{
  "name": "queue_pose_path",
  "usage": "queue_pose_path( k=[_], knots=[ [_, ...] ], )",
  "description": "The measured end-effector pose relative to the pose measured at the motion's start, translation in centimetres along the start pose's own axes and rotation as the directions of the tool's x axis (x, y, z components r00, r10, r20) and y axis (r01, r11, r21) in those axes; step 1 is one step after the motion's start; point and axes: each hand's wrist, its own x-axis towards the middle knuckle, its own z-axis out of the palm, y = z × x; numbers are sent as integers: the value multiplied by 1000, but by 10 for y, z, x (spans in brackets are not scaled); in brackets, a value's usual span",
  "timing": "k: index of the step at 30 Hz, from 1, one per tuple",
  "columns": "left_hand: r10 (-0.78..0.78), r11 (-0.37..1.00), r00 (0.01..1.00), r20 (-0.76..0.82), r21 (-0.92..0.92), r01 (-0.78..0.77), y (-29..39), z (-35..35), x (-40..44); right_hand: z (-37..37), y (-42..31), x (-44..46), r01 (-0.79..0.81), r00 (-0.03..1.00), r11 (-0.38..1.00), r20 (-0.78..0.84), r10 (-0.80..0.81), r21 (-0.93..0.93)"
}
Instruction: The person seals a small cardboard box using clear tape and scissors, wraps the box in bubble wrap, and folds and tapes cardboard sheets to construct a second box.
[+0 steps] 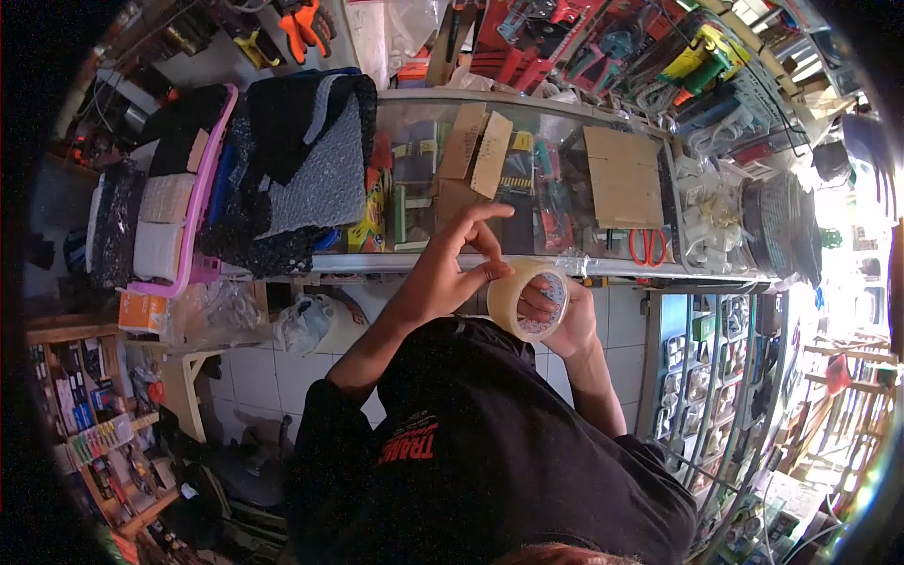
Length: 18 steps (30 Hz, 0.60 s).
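Observation:
A wide roll of clear packing tape (507, 306) with a printed core is held in front of my chest, near the counter's front edge. My right hand (576, 325) grips it from the right, with fingers inside the core. At the roll's upper left edge, the thumb and a bent finger of my left hand (450, 268) pinch together against the tape. The left index finger reaches out above them. Whether a loose tape end is between those fingertips is too small to tell.
On the glass counter (452, 262) lie a flat cardboard piece (623, 177), folded cardboard strips (492, 155), red-handled scissors (648, 247) and bubble wrap (320, 179). A pink-framed rack (202, 188) stands left. Hanging tools line the back. A glass display case (702, 377) is at right.

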Motion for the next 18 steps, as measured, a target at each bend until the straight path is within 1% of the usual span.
queue_pose_path(
  k=[2, 4, 7, 9, 10, 13, 16, 17, 18],
  knots=[
    [46, 993, 998, 50, 109, -51, 5, -1, 6, -5, -2, -2, 23, 1000, 999, -2, -24, -30],
    [127, 923, 981, 147, 344, -171, 4, -3, 12, -9, -4, -5, 44, 999, 997, 4, -43, -63],
    [167, 872, 969, 182, 431, -231, 1, 1, 22, -15, -3, -5, 133, 991, 989, 43, -130, -61],
    [254, 818, 956, 145, 495, -293, -2, 10, 29, -10, 3, -7, 256, 954, 942, -101, -283, -217],
    [299, 789, 945, 129, 525, -321, -2, 14, 33, -6, 6, -7, 304, 917, 905, -165, -363, -297],
    [427, 717, 896, 118, 559, -415, 8, 27, 45, 3, 6, -1, 299, 797, 794, -318, -513, -529],
    [271, 814, 947, 171, 484, -321, 2, 37, 55, -33, -3, 13, 320, 806, 658, -169, -567, -682],
    [303, 787, 936, 179, 508, -352, 1, 38, 60, -46, -6, 17, 275, 820, 603, -145, -554, -748],
    [335, 756, 923, 187, 531, -382, 0, 39, 68, -41, -9, 19, 239, 827, 660, -206, -523, -712]
  ],
)
